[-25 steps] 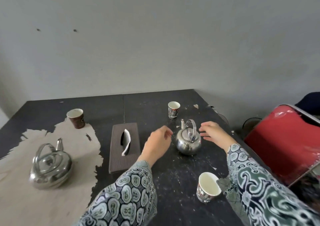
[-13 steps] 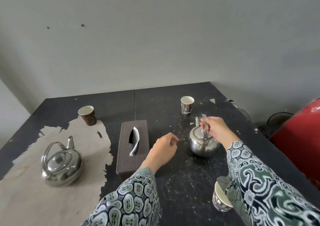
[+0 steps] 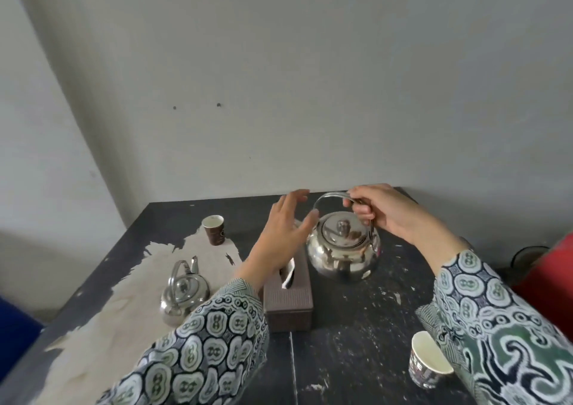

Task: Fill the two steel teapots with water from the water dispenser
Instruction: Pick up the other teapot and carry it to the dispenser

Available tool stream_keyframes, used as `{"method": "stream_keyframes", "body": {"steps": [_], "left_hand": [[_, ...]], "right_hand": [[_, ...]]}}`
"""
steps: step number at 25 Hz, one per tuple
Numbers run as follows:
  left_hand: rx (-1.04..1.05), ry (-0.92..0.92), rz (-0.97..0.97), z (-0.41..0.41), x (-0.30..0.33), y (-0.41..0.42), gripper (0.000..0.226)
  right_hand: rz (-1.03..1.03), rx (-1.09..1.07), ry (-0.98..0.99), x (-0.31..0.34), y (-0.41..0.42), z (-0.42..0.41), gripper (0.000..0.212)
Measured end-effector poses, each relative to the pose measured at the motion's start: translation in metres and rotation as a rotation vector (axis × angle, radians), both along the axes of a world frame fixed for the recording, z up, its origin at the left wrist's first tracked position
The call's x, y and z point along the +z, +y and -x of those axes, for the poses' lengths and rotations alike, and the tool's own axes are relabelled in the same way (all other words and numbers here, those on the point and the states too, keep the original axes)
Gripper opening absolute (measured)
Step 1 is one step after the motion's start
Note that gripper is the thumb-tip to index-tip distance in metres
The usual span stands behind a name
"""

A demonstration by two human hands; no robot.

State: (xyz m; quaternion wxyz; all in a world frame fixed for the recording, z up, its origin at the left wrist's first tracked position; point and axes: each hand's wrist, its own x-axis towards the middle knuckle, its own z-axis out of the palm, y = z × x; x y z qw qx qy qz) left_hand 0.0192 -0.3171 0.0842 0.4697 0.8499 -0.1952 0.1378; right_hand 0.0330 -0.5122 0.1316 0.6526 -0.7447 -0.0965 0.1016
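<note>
A round steel teapot with its lid on hangs above the dark table, lifted by its arched handle. My right hand is closed around the top right of that handle. My left hand is open, fingers spread, right beside the pot's left side, thumb near its shoulder. A second steel teapot stands on the worn pale patch at the left of the table, partly behind my left sleeve. No water dispenser is in view.
A brown tissue box lies below the lifted pot. A brown paper cup stands at the back left, a printed paper cup near the front right. A red object sits off the table's right edge. A grey wall stands behind.
My right hand has lifted the teapot off the table by its handle. My left hand rose and opened beside the pot. The view swung up and to the left.
</note>
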Motion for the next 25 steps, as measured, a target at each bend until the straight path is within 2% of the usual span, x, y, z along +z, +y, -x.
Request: {"method": "stream_keyframes", "body": {"steps": [2,4,8,11,14,21,25], "left_hand": [[-0.031,-0.024,-0.026,0.029,0.019,0.025,0.029],[-0.013,-0.035,0.027,0.065,0.03,0.058,0.025],[0.098,0.018,0.249,0.133,0.042,0.131,0.038],[0.214,0.157,0.337,0.181,0.045,0.197,0.044],[0.32,0.238,0.418,0.243,0.046,0.288,0.041],[0.567,0.222,0.543,0.4,0.049,0.518,0.055],[0.738,0.172,0.56,0.482,0.047,0.632,0.051]], "right_hand": [[0.034,0.127,-0.013,0.016,0.029,0.021,0.028],[0.039,0.262,0.0,0.028,0.068,0.044,0.029],[0.063,0.547,0.005,0.035,0.151,0.083,0.03],[0.07,0.746,-0.026,0.033,0.223,0.114,0.025],[0.019,0.902,-0.049,0.027,0.322,0.159,0.024],[-0.127,1.188,0.034,0.007,0.579,0.281,0.024],[-0.128,1.334,-0.007,0.0,0.721,0.338,0.023]]}}
